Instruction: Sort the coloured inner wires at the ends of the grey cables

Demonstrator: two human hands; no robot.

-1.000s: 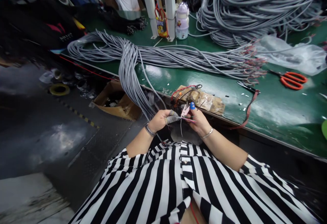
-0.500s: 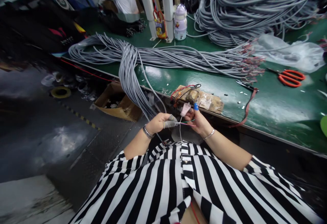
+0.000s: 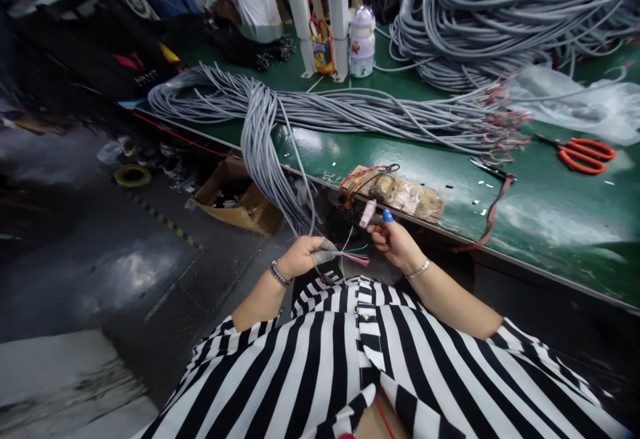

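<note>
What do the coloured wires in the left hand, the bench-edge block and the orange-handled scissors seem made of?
Coloured wires: probably plastic-coated, given their solid colours. Block: likely wood, tan-brown and worn, with a pale, shiny patch, perhaps tape. Scissors: smooth orange handles, probably plastic; dark, slim blades, probably metal.

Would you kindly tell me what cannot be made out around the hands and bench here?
All in the head view:
Wires at the left hand: too fine to count.
Pink thing at the right hand: too small and blurred to name.
Cardboard box: contents too dark and small to tell.
Large cable coil: cut off by the top edge.
</note>
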